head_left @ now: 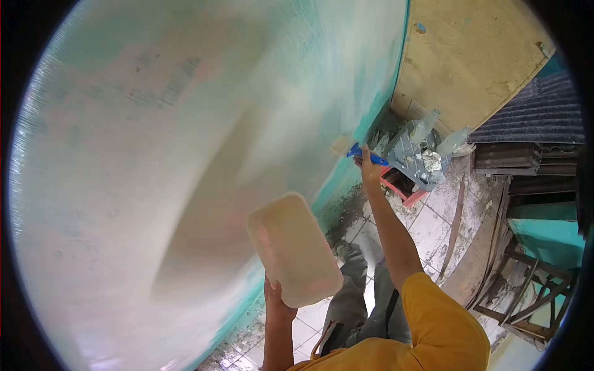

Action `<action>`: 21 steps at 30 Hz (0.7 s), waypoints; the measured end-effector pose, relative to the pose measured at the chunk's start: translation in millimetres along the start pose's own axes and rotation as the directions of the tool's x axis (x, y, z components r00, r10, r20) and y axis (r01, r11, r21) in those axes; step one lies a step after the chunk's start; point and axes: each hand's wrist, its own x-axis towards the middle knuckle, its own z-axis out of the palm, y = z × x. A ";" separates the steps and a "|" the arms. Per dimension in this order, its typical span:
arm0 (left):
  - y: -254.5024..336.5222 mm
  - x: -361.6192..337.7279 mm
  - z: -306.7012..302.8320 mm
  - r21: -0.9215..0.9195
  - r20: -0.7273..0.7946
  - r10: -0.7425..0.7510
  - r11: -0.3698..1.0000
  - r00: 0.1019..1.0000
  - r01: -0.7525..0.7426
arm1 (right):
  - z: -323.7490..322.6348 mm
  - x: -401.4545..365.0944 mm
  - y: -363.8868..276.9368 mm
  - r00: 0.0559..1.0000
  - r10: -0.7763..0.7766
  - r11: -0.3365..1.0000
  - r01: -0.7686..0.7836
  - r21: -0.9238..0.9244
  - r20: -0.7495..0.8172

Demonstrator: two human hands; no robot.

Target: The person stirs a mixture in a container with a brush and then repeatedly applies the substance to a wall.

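Observation:
A paintbrush [356,150] with a blue handle is gripped in my right hand [369,168], the arm stretched out ahead. Its pale bristles are at the lower part of the wall [204,130], close to the green band along the bottom. The wall has a patchy whitish coat with green and pinkish areas showing through. My left hand [279,300] grips the near corner of a rectangular pale plastic tub [294,247], held up beside the wall. Fingers under the tub are hidden. A long shadow falls on the wall by the tub.
A small red stool [413,199] with a grey covered top stands past my right hand, holding bottles [455,141] and a crumpled item. A yellowish board [461,62] leans behind. Corrugated sheets [529,111] and a wooden frame [532,297] are at right, over dirty floor tiles [427,232].

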 end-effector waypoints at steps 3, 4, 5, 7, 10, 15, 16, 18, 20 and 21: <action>-11.0 -4.1 3.8 -0.184 0.033 0.042 0.982 0.999 -0.035 | 21.6 -17.8 -66.4 0.998 -0.021 1.000 0.020 0.012 0.063; -13.2 -5.5 7.9 -0.188 0.013 0.023 0.982 1.000 -0.020 | 35.3 -29.8 -100.0 0.990 -0.057 0.996 0.048 0.068 0.126; -15.9 -9.2 10.8 -0.193 -0.007 0.003 0.981 1.000 -0.004 | 50.9 -44.6 -134.1 0.976 -0.134 0.990 0.125 0.063 0.171; -21.6 -19.8 16.4 -0.150 -0.038 0.032 0.988 0.999 -0.037 | 75.1 -66.7 -195.7 0.935 -0.259 0.965 0.241 0.101 0.242; -34.1 -31.9 15.8 -0.087 -0.065 0.079 0.993 0.995 -0.084 | 89.1 -78.5 -244.1 0.888 -0.331 0.938 0.275 0.210 0.318; -54.2 -52.5 13.1 -0.208 -0.104 0.091 0.972 0.990 -0.111 | 58.5 -31.4 -148.5 0.885 -0.281 0.932 0.160 0.325 0.372; -61.6 -55.0 5.9 -0.097 -0.139 0.085 0.990 0.987 -0.099 | 44.7 -24.6 -118.3 0.918 -0.215 0.950 0.117 0.289 0.333; -63.5 -52.1 0.2 0.016 -0.173 0.083 0.997 0.982 -0.081 | 10.1 -15.1 -53.2 0.963 -0.115 0.979 0.069 0.191 0.242; -54.6 -52.1 0.6 0.622 -0.112 0.102 0.783 0.988 -0.011 | -23.1 -4.1 9.0 0.979 -0.082 0.991 0.060 0.124 0.187; -60.0 -50.8 -3.8 0.624 -0.109 0.101 0.781 0.989 -0.011 | -36.6 0.9 36.6 0.991 -0.040 0.997 0.030 0.078 0.127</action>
